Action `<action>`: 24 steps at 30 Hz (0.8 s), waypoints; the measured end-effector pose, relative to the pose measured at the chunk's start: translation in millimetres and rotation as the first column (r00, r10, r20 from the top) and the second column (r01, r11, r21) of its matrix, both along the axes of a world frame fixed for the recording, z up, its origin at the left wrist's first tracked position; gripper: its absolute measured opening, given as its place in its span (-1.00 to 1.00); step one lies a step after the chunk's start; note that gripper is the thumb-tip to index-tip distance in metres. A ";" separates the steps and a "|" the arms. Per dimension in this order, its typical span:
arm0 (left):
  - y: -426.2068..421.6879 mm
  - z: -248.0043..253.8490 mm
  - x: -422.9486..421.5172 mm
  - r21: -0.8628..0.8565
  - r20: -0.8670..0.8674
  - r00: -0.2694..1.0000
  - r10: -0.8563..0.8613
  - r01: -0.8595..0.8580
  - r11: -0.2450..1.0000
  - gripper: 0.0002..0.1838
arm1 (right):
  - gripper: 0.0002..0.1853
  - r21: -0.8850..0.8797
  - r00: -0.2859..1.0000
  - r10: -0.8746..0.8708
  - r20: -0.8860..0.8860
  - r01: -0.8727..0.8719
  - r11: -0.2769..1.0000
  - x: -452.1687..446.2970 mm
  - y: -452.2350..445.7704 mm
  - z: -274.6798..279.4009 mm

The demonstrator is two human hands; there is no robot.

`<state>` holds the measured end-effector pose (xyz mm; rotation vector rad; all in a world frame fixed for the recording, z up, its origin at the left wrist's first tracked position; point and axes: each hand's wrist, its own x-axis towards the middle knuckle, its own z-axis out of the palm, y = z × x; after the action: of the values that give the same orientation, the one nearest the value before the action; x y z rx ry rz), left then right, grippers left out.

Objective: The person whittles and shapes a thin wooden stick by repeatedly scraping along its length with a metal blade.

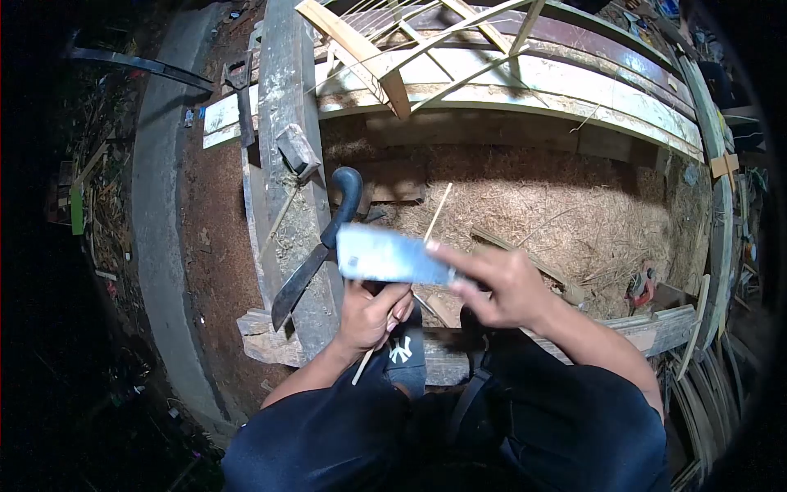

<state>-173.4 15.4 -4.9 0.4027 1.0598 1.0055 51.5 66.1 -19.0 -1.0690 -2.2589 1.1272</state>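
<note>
My right hand (504,283) is closed around one end of a cleaver (381,254), a broad, shiny rectangular blade with a small dark spot near its far corner. Motion blurs the blade, and its handle is hidden in the grip. Below the blade, my left hand (370,316) is closed on a thin bamboo strip (439,210). The strip runs slantwise behind the cleaver, and its lower end sticks out under the hand. Left of the cleaver, a machete (300,283) with a curved black handle lies on a thick plank, apart from both hands.
The thick worn plank (283,90) runs along the left, bearing a small block (297,152). A handsaw (244,111) leans by a pale board. Behind stands a wooden frame (361,53) with thin sticks. Shavings (557,217) cover the ground; a red-handled tool (642,289) lies right.
</note>
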 end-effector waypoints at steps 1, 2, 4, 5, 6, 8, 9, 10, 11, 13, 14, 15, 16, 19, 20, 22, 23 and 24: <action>6.3 2.7 1.2 -0.015 -0.028 0.999 -0.042 0.042 0.999 -0.79 | -0.39 -0.079 0.984 -0.156 -0.084 0.150 0.986 -3.1 6.2 -9.7; 8.3 3.9 1.6 -0.034 -0.056 0.995 -0.084 0.082 0.996 -0.78 | -0.39 -0.171 0.937 -0.313 -0.153 0.287 0.942 -5.6 9.8 -15.9; 2.3 -1.6 -1.5 -0.016 -0.077 0.992 -0.097 0.097 0.995 -0.77 | -0.41 -0.047 0.967 -0.193 -0.168 0.188 0.981 -5.7 0.4 -15.4; -5.0 -7.4 -4.5 -0.017 -0.093 0.992 -0.079 0.078 0.997 -0.80 | -0.43 0.074 0.983 -0.073 -0.168 0.087 0.994 -5.8 -2.6 -14.9; -9.8 -9.8 -6.4 -0.023 -0.110 0.992 -0.066 0.064 0.998 -0.82 | -0.43 0.069 0.983 -0.076 -0.169 0.089 0.994 -4.3 -3.3 -12.3; 2.8 -2.9 3.3 0.031 -0.052 0.997 0.053 -0.052 0.998 -0.82 | -0.42 0.035 1.000 -0.006 -0.006 0.007 0.999 0.5 -0.8 -5.2; 7.4 -1.3 -0.6 0.034 -0.082 0.996 -0.044 0.047 0.998 -0.80 | -0.42 0.037 1.000 -0.004 -0.005 0.004 0.999 -1.4 2.0 -12.8; 9.0 -0.3 -4.6 0.034 -0.111 0.984 -0.139 0.144 0.989 -0.77 | -0.41 0.035 0.983 -0.141 -0.114 0.146 0.989 -6.1 6.9 -23.8; 7.3 -1.5 -2.1 0.036 -0.145 0.983 -0.111 0.118 0.992 -0.79 | -0.41 0.031 0.964 -0.206 -0.168 0.214 0.976 -4.9 6.7 -25.2; -4.0 -8.9 -4.2 0.032 -0.203 0.974 -0.097 0.105 0.994 -0.79 | -0.43 0.077 0.988 -0.098 -0.116 0.107 0.991 -3.3 2.6 -4.2; -7.4 -9.5 -5.2 0.018 -0.262 0.961 -0.091 0.099 0.995 -0.78 | -0.45 0.105 0.998 0.070 -0.002 -0.069 0.992 -2.5 -1.8 6.3; -5.7 -8.5 -3.4 0.027 -0.228 0.972 -0.048 0.056 0.998 -0.81 | -0.45 0.092 0.999 0.044 -0.020 -0.042 0.995 -1.2 0.2 3.2; 6.5 -1.5 -5.3 0.064 -0.166 0.978 -0.129 0.141 0.988 -0.87 | -0.45 0.092 0.999 0.042 -0.020 -0.040 0.995 -1.0 5.0 -3.7; 4.1 -3.0 -2.6 0.021 -0.149 0.984 -0.097 0.101 0.995 -0.91 | -0.44 0.005 0.963 -0.207 -0.170 0.211 0.977 -2.6 9.8 -23.3; -2.8 -11.7 -5.1 0.045 -0.174 0.982 -0.071 0.080 0.996 -0.86 | -0.44 0.008 0.964 -0.204 -0.170 0.209 0.978 -3.1 6.9 -14.2; -8.2 -10.6 -3.3 0.050 -0.264 0.963 -0.063 0.079 0.996 -0.75 | -0.49 0.093 0.995 0.094 0.036 -0.097 0.991 -3.2 -0.3 9.7; -0.7 -4.1 -1.2 0.062 -0.230 0.970 -0.079 0.095 0.994 -0.77 | -0.48 0.119 0.996 0.018 -0.084 -0.008 0.993 -2.1 2.2 -4.3; 7.6 -0.5 0.1 0.076 -0.196 0.976 -0.090 0.106 0.991 -0.79 | -0.48 0.121 0.996 0.019 -0.084 -0.009 0.993 -2.7 7.9 -12.9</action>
<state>-173.3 22.9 -5.4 0.6274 1.1602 0.9398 48.8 74.0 -31.9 -0.9414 -2.2398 1.0079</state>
